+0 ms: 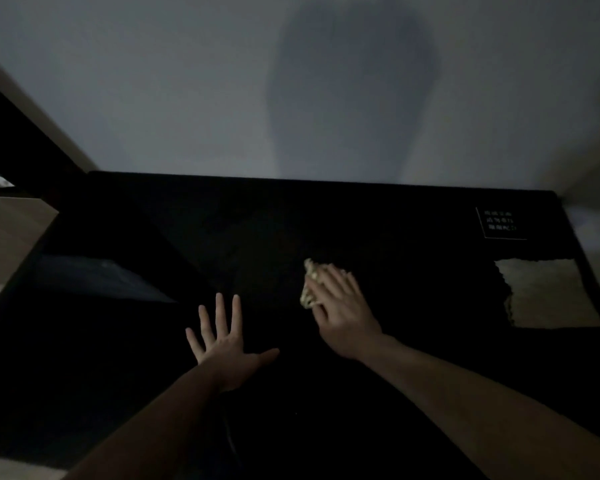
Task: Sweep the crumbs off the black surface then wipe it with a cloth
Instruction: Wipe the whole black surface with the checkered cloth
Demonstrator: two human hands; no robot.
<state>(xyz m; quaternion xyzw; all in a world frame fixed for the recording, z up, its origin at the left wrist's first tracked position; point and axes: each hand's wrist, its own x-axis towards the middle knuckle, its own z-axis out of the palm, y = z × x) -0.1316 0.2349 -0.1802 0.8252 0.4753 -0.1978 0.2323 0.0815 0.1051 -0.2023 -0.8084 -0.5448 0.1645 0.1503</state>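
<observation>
While the room is dim, the head view shows the right hand [342, 311] pressed flat over a crumpled yellowish cloth [309, 289], fingers spread across it rather than curled; the grip is a palm-down press that pins the cloth to the black surface [413, 393] near its middle, which suits wiping. Nearer the person and to the left, the left hand [222, 344] lies open and holds nothing, fingers splayed on the black surface, likely as a brace. No crumbs can be made out in this light, so I judge the wiping stage is under way. A pale rectangular patch [548, 292] sits near the right edge, with a small printed label [499, 222] beyond it. Open black room lies left of the cloth and toward the wall [187, 81], where the far edge runs straight.
</observation>
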